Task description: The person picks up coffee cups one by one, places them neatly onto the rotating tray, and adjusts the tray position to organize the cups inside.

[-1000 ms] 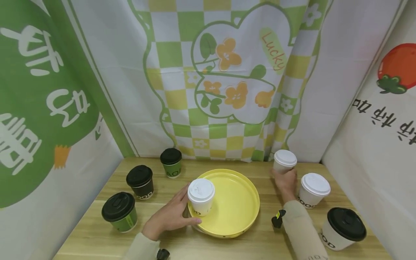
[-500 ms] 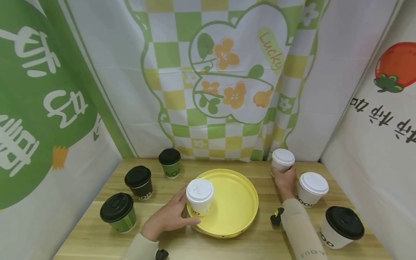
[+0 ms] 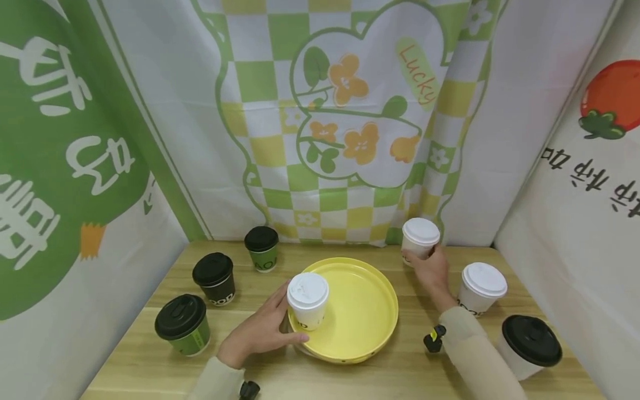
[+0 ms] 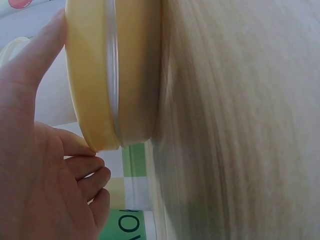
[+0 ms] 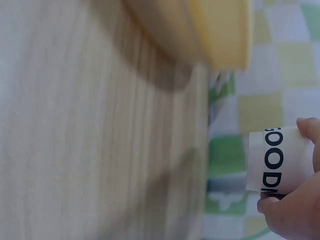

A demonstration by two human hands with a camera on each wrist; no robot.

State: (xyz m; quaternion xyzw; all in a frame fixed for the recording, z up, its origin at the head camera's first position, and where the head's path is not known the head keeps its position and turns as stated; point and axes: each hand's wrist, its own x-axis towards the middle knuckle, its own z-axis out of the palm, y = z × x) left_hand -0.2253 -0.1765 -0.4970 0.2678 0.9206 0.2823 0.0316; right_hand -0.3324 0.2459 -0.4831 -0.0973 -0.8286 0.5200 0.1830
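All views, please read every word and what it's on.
"Lucky": checked curtain
"OOD": black cup, held white cup
"AO": rear green cup
"柿柿如", inverted: right panel
Unclear characters: left banner
Too small or partial: middle white cup, right white cup, front green cup

The wood-grained desk (image 3: 300, 383) bears a round yellow tray (image 3: 357, 311); left of it stand a near green cup (image 3: 192, 338), a black cup (image 3: 215, 280) and a far green cup (image 3: 263, 258), all black-lidded; right, a white-lidded cup (image 3: 477, 294) and a black-lidded white cup (image 3: 527, 350)
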